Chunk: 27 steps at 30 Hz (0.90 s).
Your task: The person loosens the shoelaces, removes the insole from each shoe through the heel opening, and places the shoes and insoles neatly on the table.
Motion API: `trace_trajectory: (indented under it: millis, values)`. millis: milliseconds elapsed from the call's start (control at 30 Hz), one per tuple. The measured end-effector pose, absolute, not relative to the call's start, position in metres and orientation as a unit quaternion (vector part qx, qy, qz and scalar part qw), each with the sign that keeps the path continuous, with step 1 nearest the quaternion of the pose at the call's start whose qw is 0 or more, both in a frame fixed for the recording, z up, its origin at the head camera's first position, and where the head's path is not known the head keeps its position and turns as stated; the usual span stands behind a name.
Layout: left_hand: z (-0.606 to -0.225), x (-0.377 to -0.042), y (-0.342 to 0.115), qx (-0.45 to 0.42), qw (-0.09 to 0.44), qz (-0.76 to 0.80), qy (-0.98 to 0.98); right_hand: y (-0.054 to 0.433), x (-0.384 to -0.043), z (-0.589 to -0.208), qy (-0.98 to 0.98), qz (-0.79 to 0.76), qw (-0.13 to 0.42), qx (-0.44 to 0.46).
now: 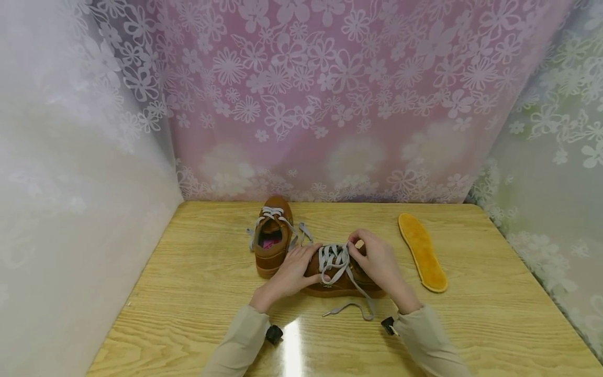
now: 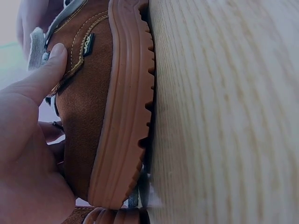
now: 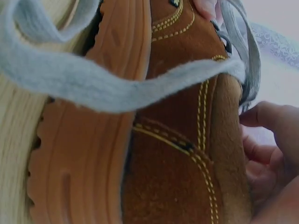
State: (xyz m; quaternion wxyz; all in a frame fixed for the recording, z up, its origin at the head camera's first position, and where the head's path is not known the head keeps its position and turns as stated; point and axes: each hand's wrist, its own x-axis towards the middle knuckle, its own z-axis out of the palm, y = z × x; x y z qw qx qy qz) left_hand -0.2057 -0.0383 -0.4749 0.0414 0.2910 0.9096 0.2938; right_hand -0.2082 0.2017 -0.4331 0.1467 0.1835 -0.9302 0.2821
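Observation:
A brown lace-up shoe lies sideways on the wooden table, its toe towards the left and its sole flat on the wood. My left hand holds the toe end; in the left wrist view the thumb presses the near upper beside the laces, the other fingers partly hidden behind the shoe. At the top of the lacing, my right hand pinches the grey shoelace between thumb and forefinger. One loose lace end trails over the near side onto the table.
A second brown shoe stands behind and left of my left hand, toe pointing away, with grey laces and a pink patch inside. To the right lies a yellow-orange insole. A floral curtain hangs along the table's back edge.

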Motion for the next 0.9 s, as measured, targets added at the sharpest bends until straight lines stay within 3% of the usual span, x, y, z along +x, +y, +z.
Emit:
trace_trajectory:
  millis: [133,367,500,733,900]
  values:
    - [-0.474,-0.206,-0.039,0.291,0.043,0.296,0.909,0.2,-0.209,-0.434,-0.927,0.298,0.139,0.18]
    - [-0.473,-0.204,-0.04,0.286,0.049,0.297,0.91,0.209,-0.21,-0.428,-0.911,0.257,0.156,0.281]
    - [-0.472,-0.204,-0.04,0.283,0.051,0.304,0.908,0.207,-0.211,-0.428,-0.922,0.251,0.182,0.233]
    - [-0.474,-0.204,-0.038,0.276,0.058,0.314,0.907,0.208,-0.211,-0.43,-0.903,0.388,0.137,0.124]
    - [-0.476,-0.205,-0.038,0.274,0.058,0.309,0.909,0.214,-0.212,-0.424,-0.832,0.53,0.131,0.103]
